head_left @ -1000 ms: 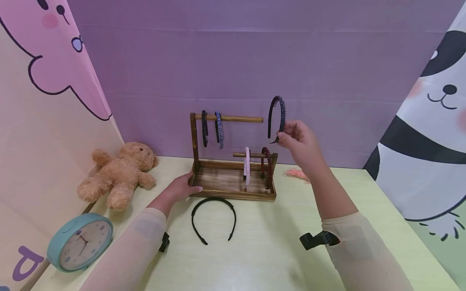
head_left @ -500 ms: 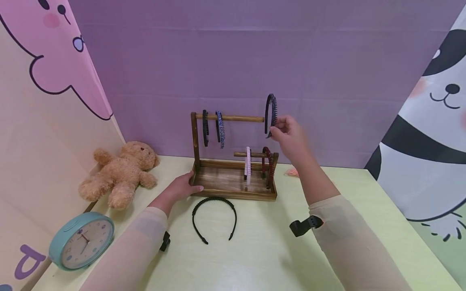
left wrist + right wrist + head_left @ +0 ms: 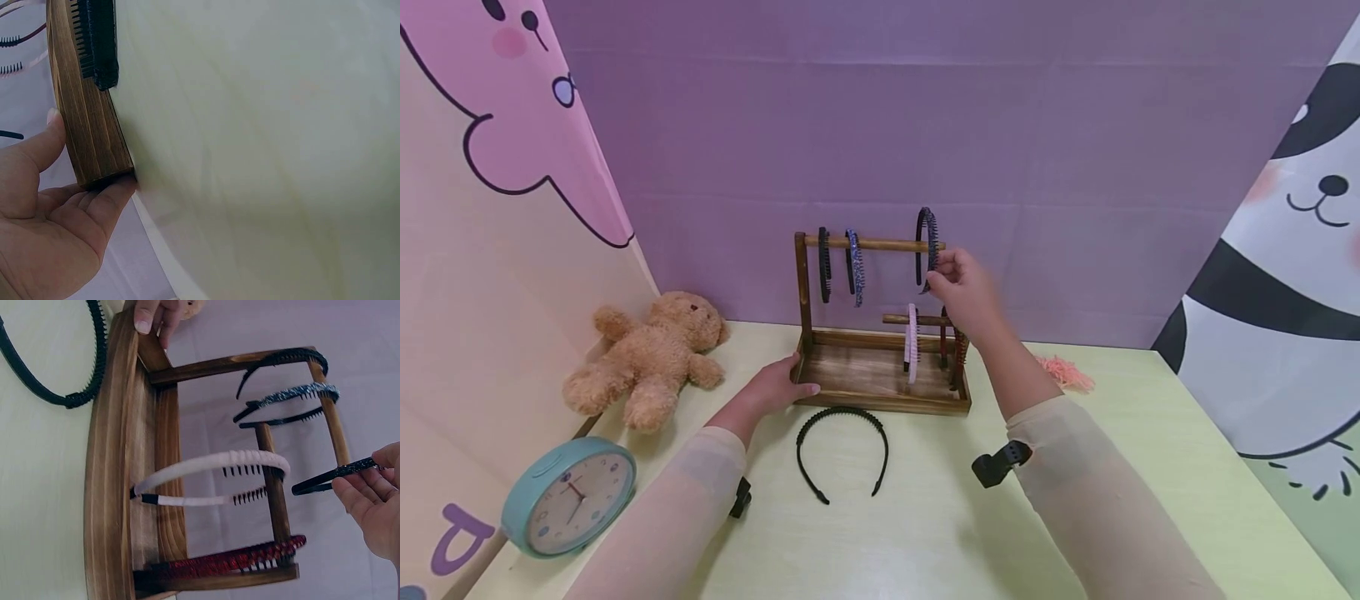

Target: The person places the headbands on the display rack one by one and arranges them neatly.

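My right hand (image 3: 967,293) pinches a dark glittery toothed headband (image 3: 933,242) by its lower side. The headband loops around the right end of the upper bar (image 3: 891,244) of a wooden headband stand (image 3: 880,402). Farther left on that bar hang a black headband (image 3: 824,267) and a blue glitter headband (image 3: 856,271). From the lower bar hang a pale pink headband (image 3: 913,343) and a dark red one (image 3: 231,561), partly behind my right hand in the head view. My left hand (image 3: 770,388) grips the stand's left end, thumb and fingers on opposite sides in the left wrist view.
A black headband (image 3: 842,411) lies on the table in front of the stand. At the left are a teddy bear (image 3: 658,358) and a teal clock (image 3: 568,498). A fluffy coral-coloured item (image 3: 1067,373) lies behind my right forearm. A purple backdrop (image 3: 1075,167) closes off the back.
My right hand has moved left with the glittery headband, from beside the upper bar's free end to around that end, and slightly down. My left hand has stayed on the stand.
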{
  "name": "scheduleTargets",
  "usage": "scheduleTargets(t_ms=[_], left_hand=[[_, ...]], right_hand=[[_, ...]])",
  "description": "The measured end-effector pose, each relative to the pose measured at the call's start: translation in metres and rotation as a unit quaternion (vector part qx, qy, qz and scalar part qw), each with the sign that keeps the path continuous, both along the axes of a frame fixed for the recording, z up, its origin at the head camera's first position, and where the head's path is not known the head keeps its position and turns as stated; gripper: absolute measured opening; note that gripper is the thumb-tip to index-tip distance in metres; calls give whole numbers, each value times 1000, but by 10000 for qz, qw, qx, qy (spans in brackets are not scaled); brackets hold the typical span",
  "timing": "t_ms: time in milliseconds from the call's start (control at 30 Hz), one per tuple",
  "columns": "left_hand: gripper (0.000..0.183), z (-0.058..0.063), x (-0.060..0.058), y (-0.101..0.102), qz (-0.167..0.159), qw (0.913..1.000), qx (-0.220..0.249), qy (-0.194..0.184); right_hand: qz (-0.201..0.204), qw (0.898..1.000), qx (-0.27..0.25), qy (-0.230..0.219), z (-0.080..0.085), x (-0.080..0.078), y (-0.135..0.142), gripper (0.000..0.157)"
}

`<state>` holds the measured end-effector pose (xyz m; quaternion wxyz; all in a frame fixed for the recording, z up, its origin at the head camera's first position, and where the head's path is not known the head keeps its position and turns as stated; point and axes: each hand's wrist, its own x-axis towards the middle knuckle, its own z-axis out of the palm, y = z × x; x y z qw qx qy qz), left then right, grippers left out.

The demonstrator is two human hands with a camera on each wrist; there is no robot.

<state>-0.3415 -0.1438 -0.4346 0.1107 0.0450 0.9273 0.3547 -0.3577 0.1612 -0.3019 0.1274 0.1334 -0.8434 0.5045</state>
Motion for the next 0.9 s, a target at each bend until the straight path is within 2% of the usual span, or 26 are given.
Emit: scheduleTargets(t_ms=[233,900], left_hand=[[83,2,3,-1,9,10000,16,10],[83,-1,1,0,-4,10000,55,40]], right_hand=[[42,9996,269,-21,-6,-1,-18,29],[-42,9941,909,-597,-14,-12,-42,35]])
